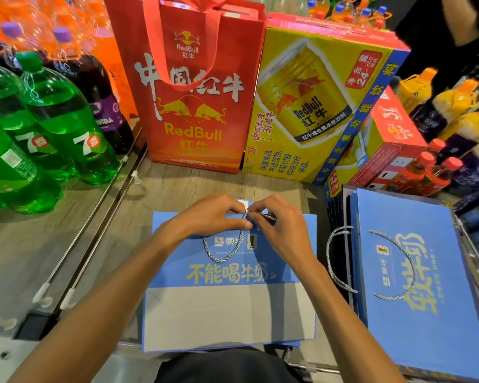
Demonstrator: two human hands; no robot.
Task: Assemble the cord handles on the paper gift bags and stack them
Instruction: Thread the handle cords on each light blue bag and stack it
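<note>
A flat blue paper gift bag [227,308] with yellow lettering lies in front of me on the wooden surface. A silver twisted cord [227,257] loops down over its upper face. My left hand [210,217] and my right hand [282,230] meet at the bag's top edge, both pinching the cord's end between fingertips. To the right lies a stack of flat blue bags [415,313]. The top bag of the stack carries a cord handle [398,268], and another cord [333,258] sticks out from a lower bag at the left side.
A tall red Red Bull bag [194,111] and yellow Red Bull cartons [315,111] stand behind the work spot. Green soda bottles [53,128] crowd the left, beyond metal rails [94,233]. Red and yellow bottles [437,167] fill the right.
</note>
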